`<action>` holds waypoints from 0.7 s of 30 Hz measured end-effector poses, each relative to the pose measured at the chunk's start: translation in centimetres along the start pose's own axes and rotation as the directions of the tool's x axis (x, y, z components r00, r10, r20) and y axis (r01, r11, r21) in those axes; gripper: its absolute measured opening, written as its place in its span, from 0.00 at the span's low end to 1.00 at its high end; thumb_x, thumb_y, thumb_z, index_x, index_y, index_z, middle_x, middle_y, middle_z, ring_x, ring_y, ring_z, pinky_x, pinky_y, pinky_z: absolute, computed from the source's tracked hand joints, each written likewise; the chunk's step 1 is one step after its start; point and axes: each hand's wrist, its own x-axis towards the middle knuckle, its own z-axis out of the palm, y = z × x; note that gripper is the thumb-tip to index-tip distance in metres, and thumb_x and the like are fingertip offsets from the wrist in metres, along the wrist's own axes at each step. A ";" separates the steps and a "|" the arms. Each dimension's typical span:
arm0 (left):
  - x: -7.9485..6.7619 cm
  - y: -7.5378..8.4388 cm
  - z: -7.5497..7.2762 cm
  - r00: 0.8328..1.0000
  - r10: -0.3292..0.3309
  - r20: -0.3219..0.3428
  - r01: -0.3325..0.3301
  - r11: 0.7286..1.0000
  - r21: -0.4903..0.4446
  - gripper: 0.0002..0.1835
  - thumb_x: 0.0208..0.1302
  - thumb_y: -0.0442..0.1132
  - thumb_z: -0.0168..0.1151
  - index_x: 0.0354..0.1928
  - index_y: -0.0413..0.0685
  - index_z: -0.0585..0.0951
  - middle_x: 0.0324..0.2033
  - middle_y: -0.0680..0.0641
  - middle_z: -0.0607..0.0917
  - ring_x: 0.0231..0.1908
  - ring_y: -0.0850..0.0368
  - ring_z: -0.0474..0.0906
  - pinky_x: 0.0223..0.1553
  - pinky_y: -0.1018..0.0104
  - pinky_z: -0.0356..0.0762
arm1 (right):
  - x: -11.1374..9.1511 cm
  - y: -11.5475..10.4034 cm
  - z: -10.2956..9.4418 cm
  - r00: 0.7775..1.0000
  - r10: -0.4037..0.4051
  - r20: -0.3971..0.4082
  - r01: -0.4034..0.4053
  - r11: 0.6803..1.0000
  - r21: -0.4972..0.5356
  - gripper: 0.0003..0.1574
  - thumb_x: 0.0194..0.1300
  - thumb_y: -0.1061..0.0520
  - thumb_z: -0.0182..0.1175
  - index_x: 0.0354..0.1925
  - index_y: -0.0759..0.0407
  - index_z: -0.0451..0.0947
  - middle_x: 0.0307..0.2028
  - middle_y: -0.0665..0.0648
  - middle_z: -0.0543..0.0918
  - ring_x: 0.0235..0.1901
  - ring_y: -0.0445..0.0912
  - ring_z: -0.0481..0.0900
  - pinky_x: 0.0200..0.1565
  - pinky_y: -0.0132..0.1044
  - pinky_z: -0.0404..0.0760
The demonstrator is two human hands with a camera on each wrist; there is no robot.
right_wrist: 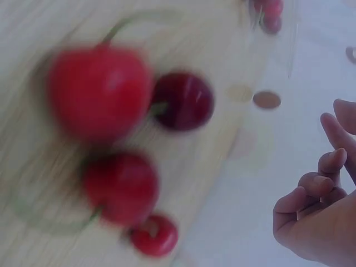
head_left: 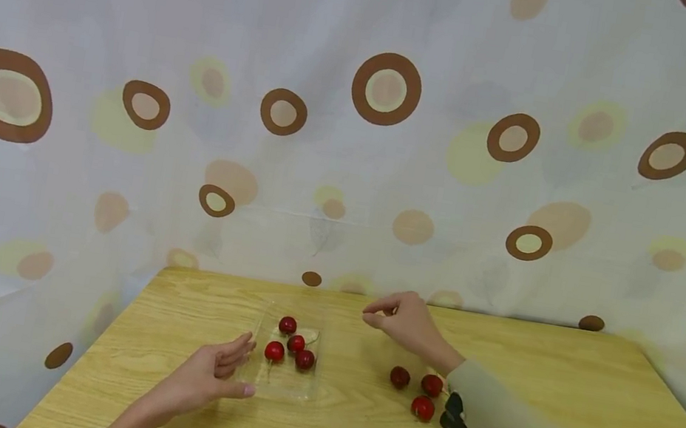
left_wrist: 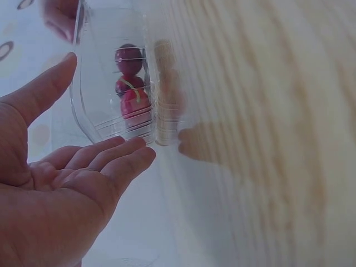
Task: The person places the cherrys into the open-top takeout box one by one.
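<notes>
A clear plastic container [head_left: 291, 388] lies on the table with several red cherries [head_left: 275, 351] inside, some with green stems. My left hand [head_left: 199, 375] is at its left side, thumb and fingers spread apart; in the left wrist view the fingertips [left_wrist: 146, 151] reach the container's near end, though whether they touch it is unclear. My right hand [head_left: 409, 323] hovers above the table, right of the container, fingers loosely bent and nothing visible between them. Beneath the right forearm sit several loose cherries [head_left: 423, 408]; in the right wrist view a large cherry [right_wrist: 100, 93] appears close and blurred.
The wooden table [head_left: 556, 397] extends to both sides. Behind it hangs a white curtain [head_left: 463, 53] patterned with brown and pale ovals. A dark object [head_left: 454, 416] is at the right wrist, beside the loose cherries.
</notes>
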 end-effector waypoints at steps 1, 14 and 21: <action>0.0 0.0 0.0 1.000 0.001 0.000 -0.001 1.000 0.000 0.51 0.70 0.38 0.73 0.82 0.31 0.51 0.77 0.29 0.59 0.75 0.29 0.58 0.71 0.40 0.63 | -0.3 0.4 -0.9 1.000 -0.002 -0.008 0.002 1.000 -0.020 0.11 0.71 0.55 0.71 0.45 0.61 0.93 0.30 0.53 0.83 0.27 0.47 0.67 0.31 0.41 0.66; 0.1 0.1 -0.1 1.000 -0.021 0.006 0.021 1.000 -0.008 0.50 0.71 0.40 0.72 0.82 0.33 0.50 0.78 0.29 0.58 0.75 0.29 0.58 0.71 0.39 0.64 | -7.0 4.5 -7.5 0.994 0.104 -0.046 -0.110 0.984 -0.142 0.12 0.67 0.53 0.74 0.43 0.60 0.93 0.27 0.51 0.81 0.25 0.46 0.67 0.27 0.37 0.65; 0.0 0.1 0.0 0.999 -0.034 0.012 0.034 0.999 -0.026 0.50 0.72 0.41 0.72 0.83 0.35 0.50 0.78 0.29 0.58 0.75 0.28 0.57 0.71 0.37 0.64 | -10.4 6.5 -7.9 0.983 0.170 0.068 -0.165 0.983 -0.077 0.16 0.66 0.53 0.75 0.46 0.64 0.92 0.27 0.52 0.78 0.25 0.44 0.65 0.26 0.37 0.64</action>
